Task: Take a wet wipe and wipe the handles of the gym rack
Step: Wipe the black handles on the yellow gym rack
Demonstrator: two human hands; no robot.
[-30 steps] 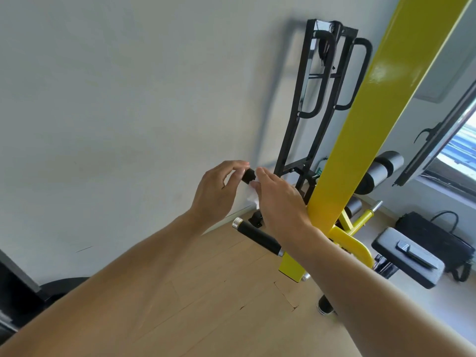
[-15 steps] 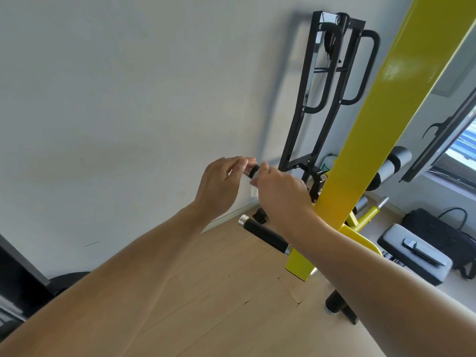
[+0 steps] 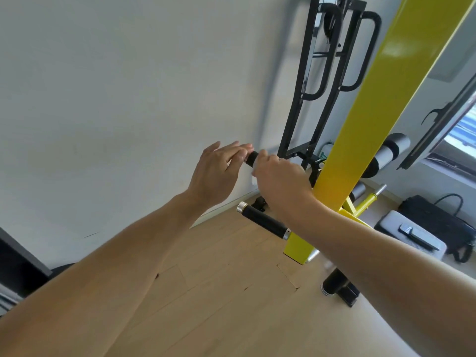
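- Nearest, two bare forearms are stretched forward over the wooden floor (image 3: 206,292).
- A lower handle (image 3: 262,221), black with a metal cap, is seen sticking out leftward from the yellow post (image 3: 360,130); it is not touched.
- Further on, the upper handle (image 3: 252,157) is wrapped by the right hand (image 3: 279,176), closed round it with the white wet wipe (image 3: 253,173) pressed beneath; only an edge of the wipe shows.
- The left hand (image 3: 219,173) is held loose at the handle's free end, fingers spread, gripping nothing.
- The wiping step is judged under way on this handle; next, a stroke along its length is called for, then the lower handle.
- Farthest, a black frame (image 3: 322,81) is leaned against the wall.
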